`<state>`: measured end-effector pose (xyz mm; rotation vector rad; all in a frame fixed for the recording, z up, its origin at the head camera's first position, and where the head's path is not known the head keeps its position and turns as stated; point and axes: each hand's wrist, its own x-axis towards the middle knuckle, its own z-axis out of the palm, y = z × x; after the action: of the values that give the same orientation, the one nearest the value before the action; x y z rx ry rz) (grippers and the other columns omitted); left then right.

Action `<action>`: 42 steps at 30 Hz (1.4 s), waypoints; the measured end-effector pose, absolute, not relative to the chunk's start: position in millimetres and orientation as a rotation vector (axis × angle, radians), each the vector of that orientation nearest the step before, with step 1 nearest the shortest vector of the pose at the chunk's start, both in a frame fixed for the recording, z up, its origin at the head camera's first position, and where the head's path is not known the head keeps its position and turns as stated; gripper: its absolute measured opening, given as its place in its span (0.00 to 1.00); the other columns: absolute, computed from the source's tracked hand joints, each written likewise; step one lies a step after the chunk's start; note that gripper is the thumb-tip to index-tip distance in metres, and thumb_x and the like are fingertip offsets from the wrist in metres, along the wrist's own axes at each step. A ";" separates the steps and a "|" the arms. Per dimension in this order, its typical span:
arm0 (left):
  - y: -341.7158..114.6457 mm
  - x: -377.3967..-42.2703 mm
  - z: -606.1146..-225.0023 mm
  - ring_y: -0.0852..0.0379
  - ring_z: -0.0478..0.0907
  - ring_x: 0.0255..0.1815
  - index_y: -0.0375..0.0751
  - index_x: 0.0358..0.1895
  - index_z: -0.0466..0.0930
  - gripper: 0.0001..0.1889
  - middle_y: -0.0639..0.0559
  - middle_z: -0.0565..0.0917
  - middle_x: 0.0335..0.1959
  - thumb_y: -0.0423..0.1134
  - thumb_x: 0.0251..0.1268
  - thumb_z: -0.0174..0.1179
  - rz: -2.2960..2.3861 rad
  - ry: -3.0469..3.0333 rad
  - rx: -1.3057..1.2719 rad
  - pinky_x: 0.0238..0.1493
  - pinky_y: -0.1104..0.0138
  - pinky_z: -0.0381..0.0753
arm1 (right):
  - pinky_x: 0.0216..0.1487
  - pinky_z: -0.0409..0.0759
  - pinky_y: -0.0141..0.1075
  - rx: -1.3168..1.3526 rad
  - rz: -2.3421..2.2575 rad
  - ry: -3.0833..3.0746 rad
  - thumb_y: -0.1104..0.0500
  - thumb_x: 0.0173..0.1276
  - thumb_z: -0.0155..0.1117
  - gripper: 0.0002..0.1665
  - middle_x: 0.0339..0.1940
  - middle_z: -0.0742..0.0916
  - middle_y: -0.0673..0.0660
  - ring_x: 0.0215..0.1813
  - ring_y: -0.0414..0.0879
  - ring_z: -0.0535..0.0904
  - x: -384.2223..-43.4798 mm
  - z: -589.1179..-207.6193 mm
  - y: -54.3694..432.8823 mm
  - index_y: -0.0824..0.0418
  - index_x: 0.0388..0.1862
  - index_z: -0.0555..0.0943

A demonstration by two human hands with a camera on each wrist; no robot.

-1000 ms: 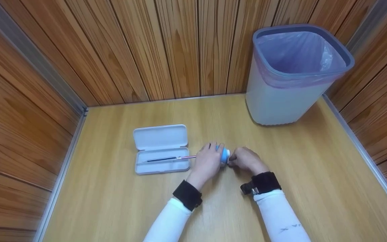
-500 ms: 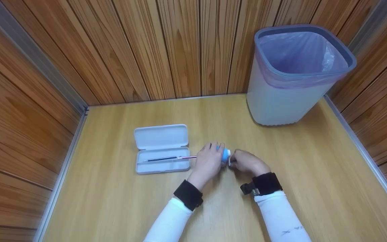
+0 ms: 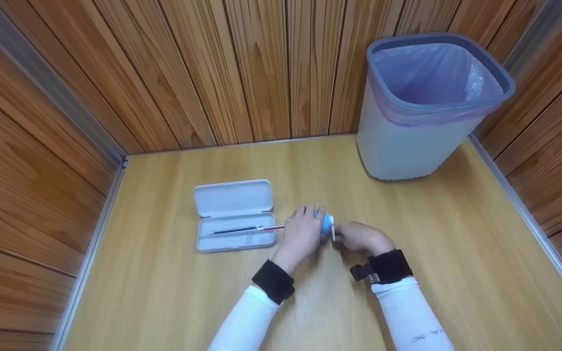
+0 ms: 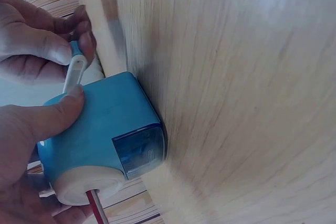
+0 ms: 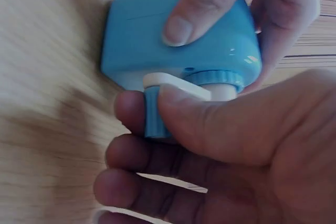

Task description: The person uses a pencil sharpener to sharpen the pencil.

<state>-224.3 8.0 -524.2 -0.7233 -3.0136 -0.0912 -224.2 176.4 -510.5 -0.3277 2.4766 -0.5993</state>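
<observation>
A blue crank pencil sharpener [image 4: 105,114] stands on the table, gripped by my left hand [image 3: 302,234] with the thumb on one side and fingers round the other. From its white front collar a red-striped pencil [image 3: 273,227] sticks out to the left, its far end over the open pencil case [image 3: 234,243]. At the sharpener's other end, my right hand [image 3: 364,236] pinches the blue knob [image 5: 153,111] of the white crank arm [image 5: 176,83] between thumb and index finger. The part of the pencil inside the sharpener is hidden.
The case's lid [image 3: 233,199] lies back, away from me. A lined trash bin [image 3: 408,151] stands at the back right of the wooden table [image 3: 164,302]. Wood-panelled walls [image 3: 256,73] border the table at the back and sides.
My right hand has shifted slightly with the crank, which now points down toward the near side of the sharpener. My left hand, the sharpener and the pencil look unchanged.
</observation>
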 end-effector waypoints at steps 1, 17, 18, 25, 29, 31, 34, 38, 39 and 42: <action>8.1 -224.4 -523.8 0.48 0.72 0.58 0.47 0.70 0.70 0.29 0.44 0.75 0.58 0.45 0.66 0.64 -0.091 -3.018 -0.720 0.51 0.58 0.81 | 0.29 0.71 0.39 -0.345 -0.593 2.479 0.62 0.74 0.55 0.09 0.25 0.78 0.55 0.27 0.49 0.73 -224.2 -509.3 176.8 0.62 0.38 0.83; 8.2 -224.0 -525.9 0.48 0.73 0.57 0.47 0.67 0.73 0.24 0.44 0.76 0.56 0.38 0.68 0.59 -0.131 -2.956 -0.726 0.46 0.57 0.82 | 0.24 0.72 0.37 -0.501 -0.530 2.499 0.63 0.74 0.54 0.09 0.23 0.77 0.53 0.24 0.46 0.71 -222.7 -490.6 180.6 0.64 0.38 0.82; 8.1 -224.2 -526.0 0.48 0.73 0.57 0.47 0.67 0.74 0.24 0.44 0.76 0.56 0.37 0.68 0.58 -0.135 -2.955 -0.724 0.47 0.57 0.82 | 0.24 0.72 0.37 -0.507 -0.531 2.502 0.63 0.74 0.54 0.09 0.23 0.77 0.53 0.24 0.46 0.72 -222.8 -488.9 180.8 0.64 0.38 0.82; 7.2 -225.8 -524.3 0.46 0.71 0.61 0.47 0.70 0.71 0.25 0.43 0.74 0.61 0.36 0.70 0.57 -0.168 -3.019 -0.719 0.53 0.56 0.80 | 0.25 0.74 0.38 -0.465 -0.581 2.513 0.63 0.73 0.57 0.09 0.23 0.78 0.53 0.25 0.47 0.73 -223.3 -479.6 180.3 0.63 0.41 0.84; 6.8 -226.0 -523.3 0.47 0.72 0.59 0.47 0.69 0.71 0.24 0.43 0.74 0.59 0.36 0.70 0.57 -0.163 -3.010 -0.713 0.52 0.57 0.80 | 0.25 0.74 0.38 -0.484 -0.600 2.528 0.63 0.72 0.59 0.09 0.23 0.79 0.53 0.24 0.46 0.74 -224.9 -475.4 180.0 0.65 0.43 0.85; 6.8 -226.1 -522.9 0.47 0.72 0.58 0.48 0.69 0.72 0.24 0.43 0.75 0.59 0.36 0.70 0.57 -0.168 -3.008 -0.711 0.51 0.58 0.80 | 0.26 0.75 0.38 -0.494 -0.605 2.537 0.63 0.72 0.59 0.10 0.24 0.79 0.53 0.24 0.47 0.74 -225.9 -472.4 180.0 0.65 0.44 0.85; 7.0 -225.4 -522.7 0.47 0.71 0.60 0.47 0.70 0.71 0.24 0.43 0.74 0.60 0.35 0.71 0.56 -0.188 -3.019 -0.719 0.53 0.58 0.79 | 0.27 0.76 0.38 -0.500 -0.612 2.548 0.62 0.72 0.59 0.10 0.25 0.80 0.52 0.26 0.46 0.75 -226.8 -469.0 180.7 0.65 0.45 0.85; 7.1 -224.8 -523.2 0.45 0.70 0.62 0.47 0.70 0.70 0.24 0.42 0.73 0.62 0.35 0.72 0.55 -0.212 -3.032 -0.719 0.54 0.56 0.79 | 0.31 0.78 0.40 -0.514 -0.626 2.569 0.62 0.72 0.60 0.11 0.30 0.83 0.53 0.29 0.46 0.77 -227.3 -467.9 182.3 0.65 0.47 0.85; 7.1 -224.8 -523.6 0.45 0.70 0.62 0.48 0.70 0.70 0.24 0.42 0.73 0.62 0.35 0.72 0.55 -0.215 -3.031 -0.716 0.53 0.55 0.80 | 0.32 0.79 0.40 -0.517 -0.630 2.578 0.62 0.72 0.60 0.11 0.31 0.84 0.53 0.30 0.47 0.77 -227.5 -468.0 182.7 0.65 0.47 0.85; 7.6 -225.0 -524.9 0.45 0.71 0.61 0.48 0.70 0.71 0.25 0.42 0.73 0.61 0.36 0.70 0.57 -0.196 -3.017 -0.716 0.52 0.55 0.80 | 0.36 0.80 0.42 -0.533 -0.648 2.605 0.62 0.72 0.60 0.11 0.34 0.85 0.54 0.33 0.47 0.78 -228.0 -467.9 183.5 0.65 0.47 0.85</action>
<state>-225.0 7.6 -524.9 -0.7155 -3.0168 -0.1962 -228.0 183.5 -467.9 -0.5328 2.6050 -0.6477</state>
